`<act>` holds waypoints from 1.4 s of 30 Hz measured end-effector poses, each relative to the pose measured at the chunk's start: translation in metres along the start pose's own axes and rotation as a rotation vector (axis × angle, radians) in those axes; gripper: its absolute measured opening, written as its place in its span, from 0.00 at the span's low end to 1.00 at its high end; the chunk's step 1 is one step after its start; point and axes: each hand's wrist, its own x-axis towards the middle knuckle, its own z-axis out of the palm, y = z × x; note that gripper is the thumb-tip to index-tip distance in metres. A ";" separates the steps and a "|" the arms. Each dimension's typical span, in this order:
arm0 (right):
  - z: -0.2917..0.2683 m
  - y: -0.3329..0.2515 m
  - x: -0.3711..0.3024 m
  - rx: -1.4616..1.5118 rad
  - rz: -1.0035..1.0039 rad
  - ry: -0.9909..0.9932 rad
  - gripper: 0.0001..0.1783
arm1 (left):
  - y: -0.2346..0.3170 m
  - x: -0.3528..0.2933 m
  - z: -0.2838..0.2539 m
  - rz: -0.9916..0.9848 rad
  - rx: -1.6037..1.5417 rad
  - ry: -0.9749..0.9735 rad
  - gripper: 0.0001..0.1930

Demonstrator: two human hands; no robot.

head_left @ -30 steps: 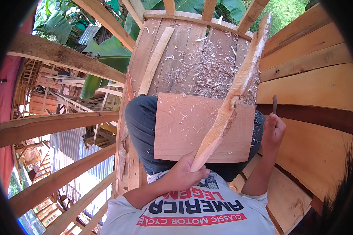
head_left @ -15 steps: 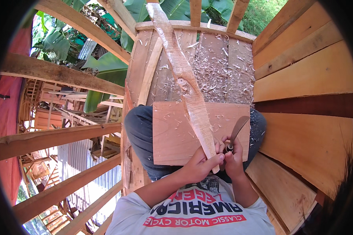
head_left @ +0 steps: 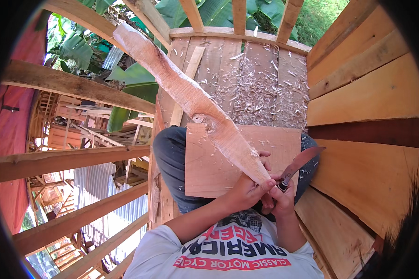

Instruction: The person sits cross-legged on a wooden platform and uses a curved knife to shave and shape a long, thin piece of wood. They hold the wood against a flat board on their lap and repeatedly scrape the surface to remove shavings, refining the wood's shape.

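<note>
A long, roughly carved piece of wood (head_left: 191,95) slants from my lap toward the far left, with a knot near its middle and pale, scraped edges. My left hand (head_left: 252,188) grips its near, narrow end, thumb on top and fingers beneath. Close beside it, my right hand (head_left: 282,197) is closed round the dark handle of a knife (head_left: 301,165), whose broad curved blade points up and to the right. The fingers of the two hands nearly meet at the wood's tip. Under the wood, a flat board (head_left: 209,174) lies across my thighs.
Pale shavings (head_left: 260,88) litter the plank floor (head_left: 172,111) ahead, where a loose wooden strip (head_left: 188,79) lies. Wide planks (head_left: 368,176) wall the right side. Open rails (head_left: 70,160) stand on the left, with stacked timber and corrugated sheets (head_left: 95,186) beyond them.
The carved wood has swung its far end to the left and turned to show a broader face. The knife has tilted further right, its blade now showing its flat side.
</note>
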 end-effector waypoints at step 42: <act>0.022 -0.022 0.041 -1.240 -0.027 -0.083 0.26 | 0.064 -0.106 -0.137 -1.180 0.100 -0.189 0.29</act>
